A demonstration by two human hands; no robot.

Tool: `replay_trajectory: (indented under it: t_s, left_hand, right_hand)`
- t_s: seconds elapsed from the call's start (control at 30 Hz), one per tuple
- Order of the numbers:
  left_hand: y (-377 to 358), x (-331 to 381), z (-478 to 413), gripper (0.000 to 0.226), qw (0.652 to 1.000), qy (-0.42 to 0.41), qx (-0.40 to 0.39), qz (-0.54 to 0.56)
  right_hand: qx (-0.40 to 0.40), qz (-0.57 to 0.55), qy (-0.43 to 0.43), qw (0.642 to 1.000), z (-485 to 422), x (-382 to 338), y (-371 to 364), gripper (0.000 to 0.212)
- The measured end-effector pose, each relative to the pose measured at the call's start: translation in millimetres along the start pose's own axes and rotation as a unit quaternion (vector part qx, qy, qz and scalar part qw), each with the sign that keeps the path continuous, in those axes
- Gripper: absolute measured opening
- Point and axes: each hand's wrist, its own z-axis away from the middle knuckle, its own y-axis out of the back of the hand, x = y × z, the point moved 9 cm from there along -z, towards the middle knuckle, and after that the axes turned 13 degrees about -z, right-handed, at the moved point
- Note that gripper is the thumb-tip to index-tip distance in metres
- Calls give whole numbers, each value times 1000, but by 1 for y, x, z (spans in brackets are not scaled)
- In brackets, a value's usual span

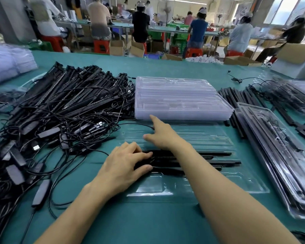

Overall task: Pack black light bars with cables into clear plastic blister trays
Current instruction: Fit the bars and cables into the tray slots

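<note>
A clear blister tray (pixel 218 138) lies open on the green table in front of me, with several black light bars (pixel 209 161) lying across its middle. My left hand (pixel 125 164) rests with spread fingers on the left ends of those bars. My right hand (pixel 162 134) hovers over the tray's far half, forefinger stretched toward a stack of empty clear trays (pixel 180 99) just behind. A big heap of black light bars with tangled cables (pixel 63 111) fills the table to the left.
Packed trays (pixel 280 164) are stacked at the right edge, with loose black bars (pixel 236 97) and more trays (pixel 292 95) behind them. Bagged plastic (pixel 9 62) sits far left. People work at benches across the aisle.
</note>
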Motion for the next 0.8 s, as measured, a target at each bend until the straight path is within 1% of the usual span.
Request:
replay_trajectory:
  t_s: [0.03, 0.07, 0.1, 0.13, 0.17, 0.23, 0.3, 0.37, 0.43, 0.47, 0.5, 0.53, 0.57, 0.6, 0.63, 0.7, 0.77, 0.8]
  left_hand:
    - [1, -1, 0, 47, 1000, 4, 1, 4]
    - [2, -2, 0, 51, 1000, 11, 2, 16]
    - [5, -4, 0, 54, 999, 20, 8, 39]
    - [8, -7, 1, 53, 997, 30, 22, 69]
    - [12, -9, 2, 49, 993, 39, 42, 101]
    - [20, -14, 4, 40, 984, 54, 82, 151]
    - [30, -19, 6, 35, 973, 66, 111, 189]
    - [43, -24, 8, 30, 961, 71, 139, 227]
    - [58, -32, 11, 25, 941, 88, 181, 273]
    - [65, -36, 14, 23, 930, 104, 207, 287]
    - [73, -42, 17, 22, 922, 124, 240, 277]
    - [83, -47, 23, 26, 918, 149, 279, 240]
    - [93, -50, 28, 36, 915, 174, 318, 179]
    - [102, -49, 33, 45, 910, 188, 350, 119]
    - [109, -44, 35, 48, 907, 179, 373, 80]
    - [112, -30, 37, 48, 909, 123, 391, 77]
    - [107, -18, 39, 47, 914, 74, 388, 93]
    - [105, -15, 42, 47, 916, 69, 387, 79]
  right_hand:
    - [16, -13, 2, 1000, -5, -6, 1, 54]
    - [42, -38, 20, 998, -7, -14, 5, 33]
    - [65, -72, 51, 994, -4, -25, 10, 20]
    - [76, -105, 91, 987, 0, -36, 15, 24]
    - [70, -141, 129, 979, 8, -47, 18, 28]
    - [36, -249, 204, 946, 28, -67, 26, 25]
    - [8, -374, 253, 892, 51, -77, 43, 24]
    - [-9, -501, 269, 823, 74, -71, 64, 19]
    - [-36, -621, 261, 738, 93, -57, 81, 10]
    - [-48, -660, 249, 707, 101, -48, 86, 11]
    - [-54, -687, 231, 687, 107, -39, 89, 15]
    - [-54, -707, 206, 675, 111, -28, 90, 21]
    - [-52, -722, 182, 666, 115, -18, 90, 26]
    - [-46, -731, 160, 662, 119, -9, 90, 31]
    - [-34, -730, 142, 668, 122, 0, 90, 37]
    - [7, -717, 107, 688, 125, 20, 90, 48]
    - [67, -719, 53, 690, 124, 43, 91, 40]
    - [97, -723, 27, 683, 123, 55, 92, 35]
